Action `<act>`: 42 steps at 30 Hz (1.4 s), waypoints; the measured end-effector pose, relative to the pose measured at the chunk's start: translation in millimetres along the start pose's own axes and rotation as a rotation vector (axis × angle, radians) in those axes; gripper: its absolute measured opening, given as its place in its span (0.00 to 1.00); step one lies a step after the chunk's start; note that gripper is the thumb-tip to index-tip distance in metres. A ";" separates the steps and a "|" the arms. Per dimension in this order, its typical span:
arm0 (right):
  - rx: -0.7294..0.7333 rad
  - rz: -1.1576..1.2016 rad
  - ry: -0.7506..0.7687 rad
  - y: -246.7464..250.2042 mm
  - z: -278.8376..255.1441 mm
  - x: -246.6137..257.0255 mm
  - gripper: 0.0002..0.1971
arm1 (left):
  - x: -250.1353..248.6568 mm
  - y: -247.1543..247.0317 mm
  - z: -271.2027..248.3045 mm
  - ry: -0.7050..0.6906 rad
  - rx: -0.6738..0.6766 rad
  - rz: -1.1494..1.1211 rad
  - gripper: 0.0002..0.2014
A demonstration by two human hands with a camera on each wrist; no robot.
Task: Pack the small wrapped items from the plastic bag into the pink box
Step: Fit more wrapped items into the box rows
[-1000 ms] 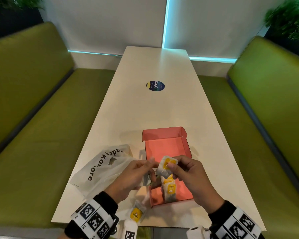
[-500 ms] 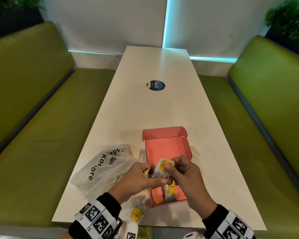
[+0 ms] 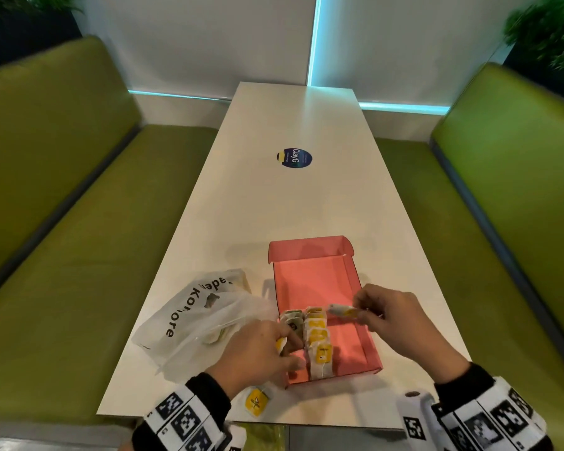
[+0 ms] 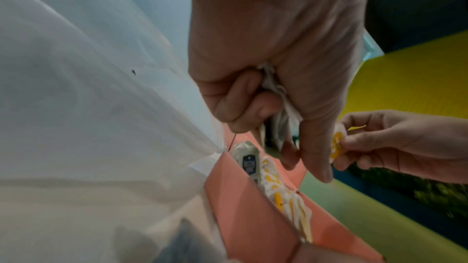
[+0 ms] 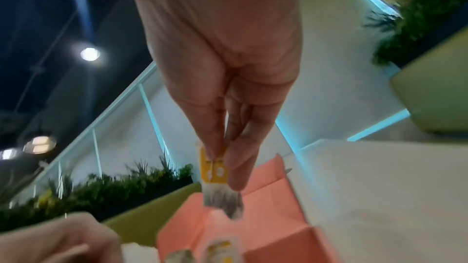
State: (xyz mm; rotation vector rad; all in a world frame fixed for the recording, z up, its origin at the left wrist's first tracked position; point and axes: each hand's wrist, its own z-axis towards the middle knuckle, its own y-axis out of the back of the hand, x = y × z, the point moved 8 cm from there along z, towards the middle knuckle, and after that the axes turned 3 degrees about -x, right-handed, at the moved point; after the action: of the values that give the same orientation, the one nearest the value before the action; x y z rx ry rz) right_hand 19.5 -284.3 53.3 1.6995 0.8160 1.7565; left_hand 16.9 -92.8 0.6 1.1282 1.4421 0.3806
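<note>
A person's right hand (image 3: 392,315) is pinching one yellow-labelled sachet (image 3: 343,311) over the pink box (image 3: 349,333), where about five sachets (image 3: 318,345) are already standing in a row (the exact count is blurred). The left hand (image 3: 261,348), at the box's left wall, is clutching more. One sachet (image 3: 256,402) is lying near the box's front corner; the plastic bag (image 3: 196,317) is lying left of it, with packing judged roughly midway.

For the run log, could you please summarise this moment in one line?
right hand: pinching tea bag over pink box | left hand: holding tea bags
</note>
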 end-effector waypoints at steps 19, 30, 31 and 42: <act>0.043 -0.424 -0.115 -49.3 17.8 -21.0 0.10 | 16.4 -32.9 -5.0 -0.086 0.136 0.316 0.16; -0.072 -0.318 -0.141 -32.2 8.7 -13.9 0.11 | 13.0 -19.1 -8.1 -0.014 0.119 0.019 0.11; -0.092 -0.310 -0.116 -27.9 6.3 -8.5 0.08 | 11.8 -10.3 -7.5 0.012 0.058 -0.163 0.08; 0.058 0.277 0.223 -50.2 -13.6 61.1 0.15 | -4.3 9.2 -5.2 0.273 0.003 -1.442 0.16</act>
State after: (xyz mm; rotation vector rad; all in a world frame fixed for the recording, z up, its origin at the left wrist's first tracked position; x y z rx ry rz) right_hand 2.3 -206.0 55.7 1.7426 0.7600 2.1595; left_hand 15.3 -90.0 11.6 -0.1655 2.0935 -0.5133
